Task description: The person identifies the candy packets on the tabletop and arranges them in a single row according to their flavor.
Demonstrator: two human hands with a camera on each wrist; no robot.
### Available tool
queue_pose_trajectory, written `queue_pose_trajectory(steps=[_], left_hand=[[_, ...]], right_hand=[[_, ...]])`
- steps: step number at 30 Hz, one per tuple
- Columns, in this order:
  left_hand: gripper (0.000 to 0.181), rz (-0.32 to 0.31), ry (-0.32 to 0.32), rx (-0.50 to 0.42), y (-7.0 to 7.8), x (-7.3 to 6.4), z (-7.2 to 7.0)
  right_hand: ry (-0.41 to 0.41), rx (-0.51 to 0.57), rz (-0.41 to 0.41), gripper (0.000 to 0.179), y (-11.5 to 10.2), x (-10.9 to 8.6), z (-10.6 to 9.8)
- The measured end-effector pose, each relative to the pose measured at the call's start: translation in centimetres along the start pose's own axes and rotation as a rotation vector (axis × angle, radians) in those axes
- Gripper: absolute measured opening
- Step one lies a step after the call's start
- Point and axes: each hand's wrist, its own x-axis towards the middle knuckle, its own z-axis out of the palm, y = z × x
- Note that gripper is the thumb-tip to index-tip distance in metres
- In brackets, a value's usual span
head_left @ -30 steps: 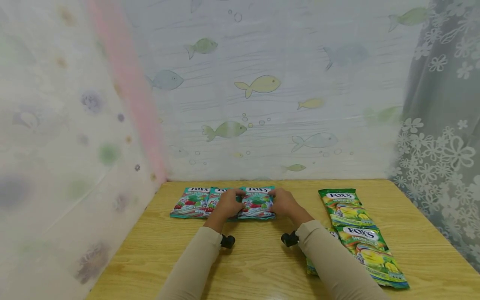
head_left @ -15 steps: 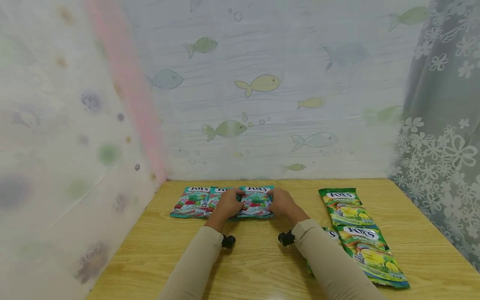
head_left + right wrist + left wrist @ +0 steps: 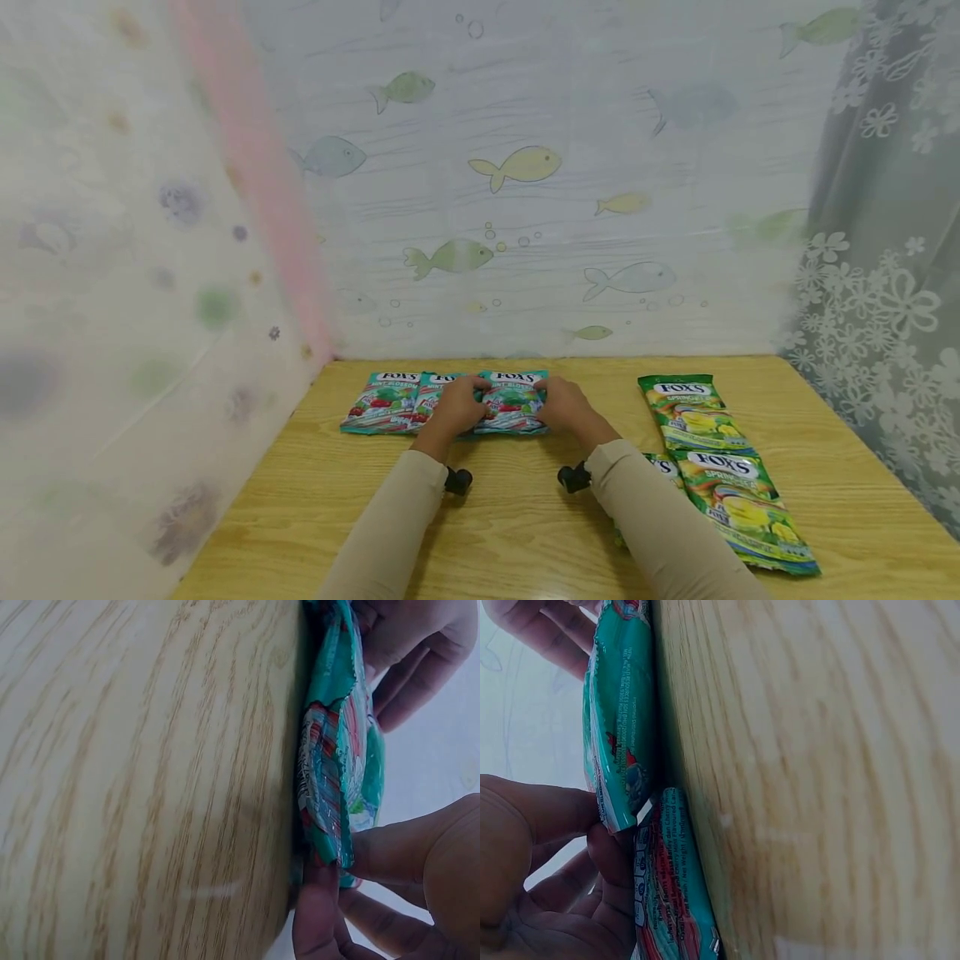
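Three teal mint candy bags lie in a row at the back left of the table in the head view: a left bag point(image 3: 384, 403), a middle bag point(image 3: 427, 398) and a right-hand bag point(image 3: 513, 402). My left hand point(image 3: 459, 408) pinches the left edge of the right-hand bag and covers part of the middle one. On the opposite edge, my right hand point(image 3: 567, 408) pinches the same bag. The left wrist view shows thumb and finger on the edge of the held bag point(image 3: 622, 712), beside the middle bag point(image 3: 671, 877). In the right wrist view, thumb and fingers grip the bag's corner point(image 3: 326, 825).
On the right of the wooden table point(image 3: 525, 533) lie green candy bags: a far bag point(image 3: 696, 415), a near bag point(image 3: 746, 510) and another bag point(image 3: 663, 468) mostly hidden under the right sleeve. A patterned wall sheet point(image 3: 525, 208) stands behind the table.
The right-hand teal bag has shifted very slightly left, and my right hand and forearm have moved a little left with it. My left hand looks nearly still.
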Motion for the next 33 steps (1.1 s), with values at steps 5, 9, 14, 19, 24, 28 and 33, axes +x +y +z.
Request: queue_pose_trajectory(steps=[5,9,14,19,24,28,33], left_hand=[[0.041,-0.006,0.006,0.006,0.0,0.1,0.0],[0.041,-0.007,0.004,0.0,0.0,0.0,-0.1],[0.039,0.001,0.007,-0.003,-0.2,-0.1,-0.1],[0.039,-0.014,0.012,-0.011,-0.4,0.0,0.1],[0.038,-0.016,0.009,-0.006,-0.3,0.2,0.1],[0.037,-0.007,0.008,0.0,-0.2,0.1,0.0],[0.036,-0.005,0.013,-0.003,-0.3,0.1,0.0]], right_hand=[[-0.008,-0.002,-0.003,0.06,-0.1,-0.1,0.0],[-0.013,-0.008,-0.018,0.059,0.0,-0.2,-0.1],[0.001,-0.008,-0.031,0.057,0.3,-0.2,0.0],[0.041,0.014,-0.029,0.053,0.3,-0.6,0.1],[0.076,0.038,-0.022,0.054,0.3,-1.1,0.0],[0.085,0.035,-0.013,0.055,0.3,-1.2,-0.1],[0.082,0.059,-0.011,0.054,0.5,-1.2,-0.3]])
